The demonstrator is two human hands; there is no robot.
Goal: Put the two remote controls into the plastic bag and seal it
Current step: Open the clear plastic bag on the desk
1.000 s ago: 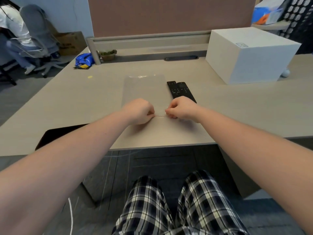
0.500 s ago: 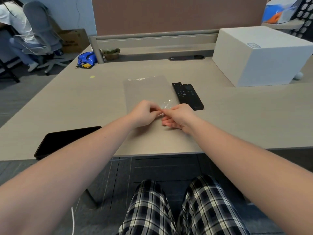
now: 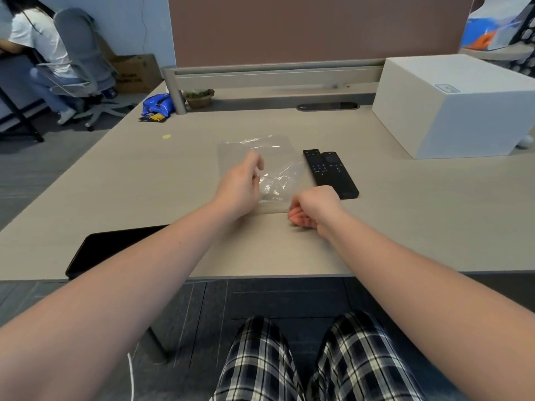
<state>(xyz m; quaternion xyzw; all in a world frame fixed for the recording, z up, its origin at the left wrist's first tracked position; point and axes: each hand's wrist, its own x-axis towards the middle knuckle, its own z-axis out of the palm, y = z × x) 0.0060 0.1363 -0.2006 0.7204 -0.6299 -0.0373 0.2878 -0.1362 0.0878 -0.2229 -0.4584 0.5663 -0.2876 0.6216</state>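
Note:
A clear plastic bag (image 3: 254, 150) lies on the beige desk (image 3: 405, 215), its near part lifted and crinkled. My left hand (image 3: 241, 185) is raised over it and pinches the upper film. My right hand (image 3: 314, 211) is curled low on the desk at the bag's near right corner, gripping its edge. Two black remote controls lie side by side just right of the bag, the left remote (image 3: 317, 167) touching the right remote (image 3: 338, 175). Neither hand touches them; my right hand sits just in front of their near ends.
A large white box (image 3: 451, 105) stands at the back right. A black tablet (image 3: 115, 250) lies at the desk's near left edge. A blue snack packet (image 3: 157, 107) and a small plant pot (image 3: 198, 96) sit by the rear partition. A person sits at far left.
My hands were pinched together at the bag's near edge. They have since parted: the left rose and moved away with the top film, and the bag's mouth end now stands crinkled.

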